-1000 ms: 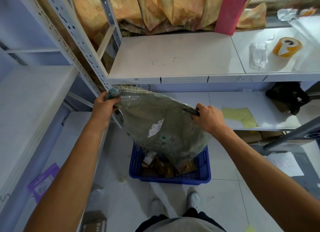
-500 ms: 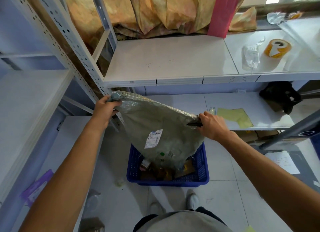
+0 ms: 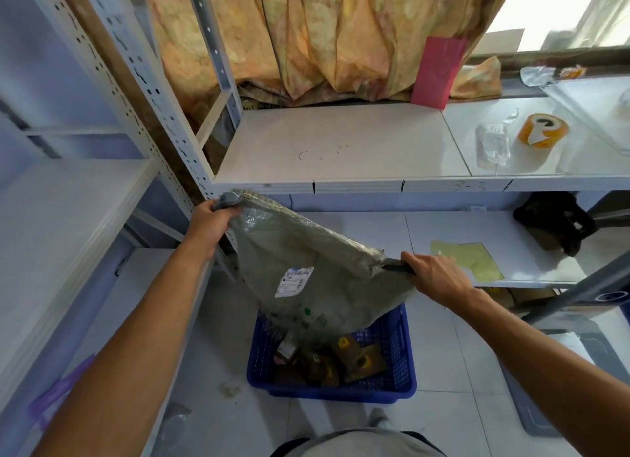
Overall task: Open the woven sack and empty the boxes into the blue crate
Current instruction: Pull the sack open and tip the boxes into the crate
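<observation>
A grey-green woven sack [image 3: 317, 272] with a white label hangs upside down over the blue crate [image 3: 402, 364] on the floor. My left hand [image 3: 211, 219] grips the sack's upper left corner. My right hand [image 3: 434, 274] grips its right corner together with a dark handle-like object. The sack's lower end dips into the crate. Several brown boxes [image 3: 344, 357] lie in the crate; the sack hides part of them.
White metal shelving [image 3: 341, 149] stands right behind the crate, with a perforated upright [image 3: 160, 115] beside my left hand. A tape roll [image 3: 542, 130], plastic wrap and a pink card sit on the upper shelf. A yellow sheet and a black bag lie lower down.
My right hand has dropped lower while the left stayed high, so the sack's top edge now slopes down to the right. More of the boxes show in the crate.
</observation>
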A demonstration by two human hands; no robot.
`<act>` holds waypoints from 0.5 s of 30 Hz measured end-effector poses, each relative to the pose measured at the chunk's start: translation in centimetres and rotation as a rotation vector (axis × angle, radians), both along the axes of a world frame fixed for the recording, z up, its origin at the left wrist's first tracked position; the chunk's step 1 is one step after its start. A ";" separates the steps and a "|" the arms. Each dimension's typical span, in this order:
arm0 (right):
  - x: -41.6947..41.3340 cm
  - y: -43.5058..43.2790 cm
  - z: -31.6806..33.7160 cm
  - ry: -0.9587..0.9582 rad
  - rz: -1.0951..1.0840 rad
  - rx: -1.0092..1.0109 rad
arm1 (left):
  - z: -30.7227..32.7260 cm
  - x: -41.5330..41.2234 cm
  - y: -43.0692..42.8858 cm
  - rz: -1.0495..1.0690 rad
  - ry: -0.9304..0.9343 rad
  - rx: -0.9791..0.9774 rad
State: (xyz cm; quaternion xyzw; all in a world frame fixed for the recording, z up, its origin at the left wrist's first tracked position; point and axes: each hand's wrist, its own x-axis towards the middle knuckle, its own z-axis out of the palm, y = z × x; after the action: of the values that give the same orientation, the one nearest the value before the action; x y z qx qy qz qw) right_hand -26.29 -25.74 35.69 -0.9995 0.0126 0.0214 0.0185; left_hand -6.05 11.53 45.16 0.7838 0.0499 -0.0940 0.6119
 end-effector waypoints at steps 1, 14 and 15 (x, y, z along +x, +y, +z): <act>-0.1 -0.1 0.2 -0.002 -0.034 -0.005 | -0.1 0.1 0.1 -0.003 0.001 0.012; 3.6 -1.2 5.6 0.102 -0.566 0.588 | 0.8 -0.9 -1.3 -0.110 0.025 0.177; 4.0 -1.1 5.9 0.098 -0.605 0.676 | 0.9 -1.0 -1.5 -0.127 0.010 0.209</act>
State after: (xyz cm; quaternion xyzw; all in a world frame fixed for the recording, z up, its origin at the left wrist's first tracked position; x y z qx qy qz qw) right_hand -22.33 -26.87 41.61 -0.8866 0.2971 0.0650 0.3484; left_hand -7.02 10.03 46.09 0.8444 0.0128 -0.1306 0.5194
